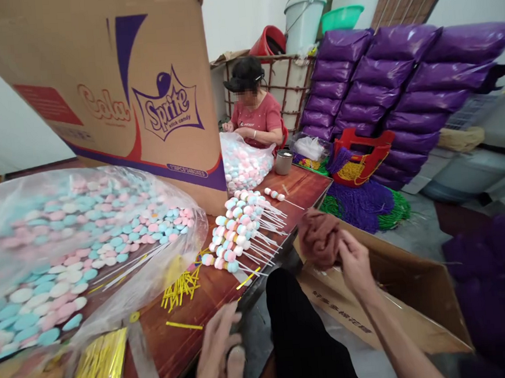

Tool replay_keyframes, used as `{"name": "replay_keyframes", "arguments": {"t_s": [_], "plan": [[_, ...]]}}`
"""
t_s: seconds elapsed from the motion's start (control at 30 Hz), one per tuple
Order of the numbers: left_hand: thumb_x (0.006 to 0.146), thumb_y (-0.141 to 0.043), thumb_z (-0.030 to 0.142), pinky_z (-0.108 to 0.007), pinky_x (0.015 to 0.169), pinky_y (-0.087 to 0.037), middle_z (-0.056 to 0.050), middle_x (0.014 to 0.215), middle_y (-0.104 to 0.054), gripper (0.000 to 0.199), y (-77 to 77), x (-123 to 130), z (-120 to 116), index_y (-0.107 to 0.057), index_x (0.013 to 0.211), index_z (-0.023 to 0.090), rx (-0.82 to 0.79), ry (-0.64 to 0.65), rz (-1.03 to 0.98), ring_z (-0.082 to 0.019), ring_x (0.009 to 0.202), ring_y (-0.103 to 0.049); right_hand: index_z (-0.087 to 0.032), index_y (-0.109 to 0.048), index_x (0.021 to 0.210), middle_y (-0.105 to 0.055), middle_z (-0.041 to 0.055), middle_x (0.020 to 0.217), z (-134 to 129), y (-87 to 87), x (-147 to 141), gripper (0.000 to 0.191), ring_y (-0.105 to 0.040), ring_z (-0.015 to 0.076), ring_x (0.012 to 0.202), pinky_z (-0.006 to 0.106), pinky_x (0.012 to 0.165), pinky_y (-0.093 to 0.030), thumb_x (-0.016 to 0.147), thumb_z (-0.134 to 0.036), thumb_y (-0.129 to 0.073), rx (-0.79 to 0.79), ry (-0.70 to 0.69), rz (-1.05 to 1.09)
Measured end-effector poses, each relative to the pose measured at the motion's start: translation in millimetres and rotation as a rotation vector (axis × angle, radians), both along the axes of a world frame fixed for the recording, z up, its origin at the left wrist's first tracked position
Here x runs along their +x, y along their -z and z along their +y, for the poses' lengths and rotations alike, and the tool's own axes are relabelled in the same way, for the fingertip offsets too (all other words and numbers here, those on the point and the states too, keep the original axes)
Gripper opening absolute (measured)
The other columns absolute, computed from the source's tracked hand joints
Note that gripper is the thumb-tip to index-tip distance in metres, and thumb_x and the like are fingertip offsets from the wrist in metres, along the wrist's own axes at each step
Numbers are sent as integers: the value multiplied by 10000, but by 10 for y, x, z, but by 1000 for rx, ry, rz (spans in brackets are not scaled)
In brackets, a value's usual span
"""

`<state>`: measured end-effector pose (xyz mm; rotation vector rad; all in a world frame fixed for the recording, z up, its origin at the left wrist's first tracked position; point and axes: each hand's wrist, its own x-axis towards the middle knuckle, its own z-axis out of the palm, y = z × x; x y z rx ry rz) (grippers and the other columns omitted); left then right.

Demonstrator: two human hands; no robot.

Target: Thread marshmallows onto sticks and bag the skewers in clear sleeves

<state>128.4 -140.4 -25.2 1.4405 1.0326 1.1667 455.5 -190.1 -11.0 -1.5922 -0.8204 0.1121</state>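
Observation:
A crumpled brown cloth [320, 239] is bunched in my right hand [357, 262], which is closed on it above an open cardboard box [403, 323]. My left hand [221, 351] hovers by the table's front edge, its fingers stretched and a little apart, with nothing in it. Beyond it on the red-brown table [169, 355] lies a pile of marshmallow sticks [236, 231], their white sticks pointing towards the edge. Loose yellow twist ties [182, 290] are heaped left of the pile. One more marshmallow stick [274, 194] lies apart, farther back.
A clear bag of pastel marshmallows [121, 246] spreads over the left of the table. A tall carton [175, 160] blocks the view behind. A packet of gold ties [98, 367] lies front left. Across sits a co-worker [259, 113]. Purple packages [375, 86] are stacked at right.

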Motion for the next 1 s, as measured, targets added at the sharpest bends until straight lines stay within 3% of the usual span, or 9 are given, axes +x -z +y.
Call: {"name": "replay_keyframes", "arguments": {"t_s": [0.13, 0.2, 0.3, 0.4, 0.5, 0.7, 0.8, 0.9, 1.0], "plan": [[824, -654, 506, -413, 998, -532, -97, 1518, -463, 666, 51, 554, -10, -495, 1439, 304, -52, 330, -120, -315, 1352, -488, -239, -674, 1035, -714, 58, 1004, -1, -34, -972, 219, -673, 212, 938, 332, 852, -558, 946, -325, -493, -83, -420, -69], [850, -643, 474, -391, 1105, -439, -102, 1475, -515, 591, 81, 604, -21, -541, 1396, 271, -80, 252, -123, -274, 1367, -478, -224, -642, 1029, -693, 48, 942, 44, -5, -1380, 212, -661, 184, 837, 305, 801, -566, 964, -295, -453, -125, -534, -127], [899, -570, 495, -352, 1063, -467, -100, 1279, -666, 409, 122, 493, -52, -668, 1192, 227, -169, 30, -182, -232, 1202, -620, -211, -579, 932, -638, 30, 817, 65, 55, -1774, 183, -617, 164, 726, 274, 710, -538, 985, -257, -410, -214, -538, -249], [886, -585, 519, -313, 945, -527, -72, 1084, -731, 366, 126, 329, -64, -692, 1044, 207, -268, -141, -235, -204, 1024, -685, -225, -459, 768, -521, -17, 671, 71, 60, -1944, 218, -514, 135, 593, 238, 574, -434, 983, -232, -423, -204, -599, -367], [844, -627, 554, -284, 793, -555, -54, 935, -737, 386, 70, 202, -30, -692, 934, 185, -331, -187, -284, -191, 872, -690, -234, -369, 707, -421, -43, 622, 106, 4, -2019, 279, -412, 118, 541, 245, 528, -346, 977, -223, -436, -106, -712, -421], [856, -601, 561, -257, 602, -531, -26, 695, -683, 407, -197, -47, 153, -665, 774, 168, -424, -283, -339, -145, 617, -633, -225, -426, 706, -443, -30, 638, 135, -83, -2134, 254, -434, 132, 587, 273, 553, -375, 935, -220, -537, -6, -840, -371], [849, -634, 499, -256, 613, -537, -30, 706, -686, 342, -330, -200, 287, -656, 783, 164, -333, -327, -303, -146, 637, -636, -206, -580, 898, -547, 17, 752, 113, -102, -2181, 53, -538, 168, 708, 304, 657, -481, 900, -157, -560, 1, -770, -252], [841, -631, 501, -298, 702, -570, -58, 782, -709, 356, -401, -240, 384, -676, 872, 150, -318, -277, -321, -183, 745, -677, -218, -603, 1183, -599, 105, 1124, 142, -103, -2274, 350, -602, 236, 1048, 380, 912, -533, 841, -213, -678, -5, -824, -43], [845, -624, 500, -327, 869, -565, -73, 994, -732, 372, -407, -104, 366, -685, 1032, 184, -317, -218, -400, -216, 963, -694, -258, -391, 1453, -488, 119, 1419, 249, -77, -2424, 733, -484, 259, 1332, 423, 1097, -449, 806, -256, -735, -10, -919, 192]]}}
